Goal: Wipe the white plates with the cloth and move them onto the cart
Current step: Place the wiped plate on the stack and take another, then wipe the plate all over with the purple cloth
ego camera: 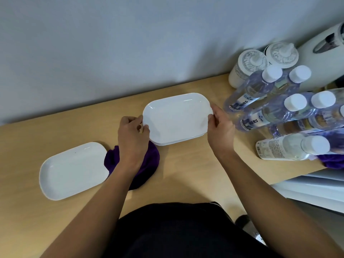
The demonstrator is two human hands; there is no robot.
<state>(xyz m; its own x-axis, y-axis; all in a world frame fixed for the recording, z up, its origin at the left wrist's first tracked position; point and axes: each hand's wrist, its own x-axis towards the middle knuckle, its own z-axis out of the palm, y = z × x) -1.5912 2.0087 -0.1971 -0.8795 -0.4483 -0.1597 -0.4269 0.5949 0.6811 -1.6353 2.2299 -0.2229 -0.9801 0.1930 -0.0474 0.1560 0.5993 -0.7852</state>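
Observation:
A white oblong plate (176, 116) is held at both short ends, on top of another white plate whose rim shows just beneath its near edge. My left hand (133, 135) pinches its left end and my right hand (220, 127) grips its right end. A second single white plate (72, 170) lies flat on the wooden table (186, 174) at the left. Between the two, a crumpled purple cloth (149, 164) lies on the table, partly hidden under my left forearm. No cart is in view.
Several clear water bottles with white caps (279, 108) crowd the table's right end, one lying on its side (292, 148). Two white lidded jars (260, 64) stand behind them by the grey wall. Another purple cloth (333, 161) shows at the right edge.

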